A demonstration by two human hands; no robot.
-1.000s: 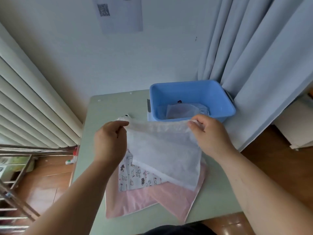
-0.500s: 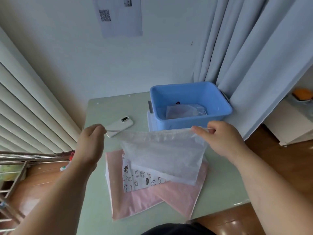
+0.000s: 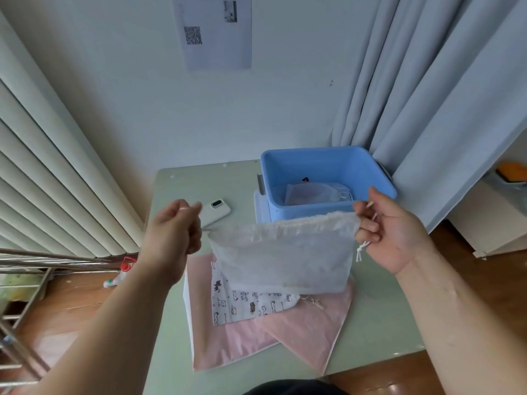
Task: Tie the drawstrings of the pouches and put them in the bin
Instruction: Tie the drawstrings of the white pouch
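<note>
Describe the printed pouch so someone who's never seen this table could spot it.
Start at the blue bin on the table. Nearer than it, the printed pouch lies on two pink pouches. It alone bears small animal drawings; the sheer pouch held above it is plain.

White phone [image 3: 214, 212] on green table [image 3: 182, 183]; QR-code sheet [image 3: 212, 32] on wall [image 3: 285, 95]; grey curtain [image 3: 427, 95] alongside.
</note>
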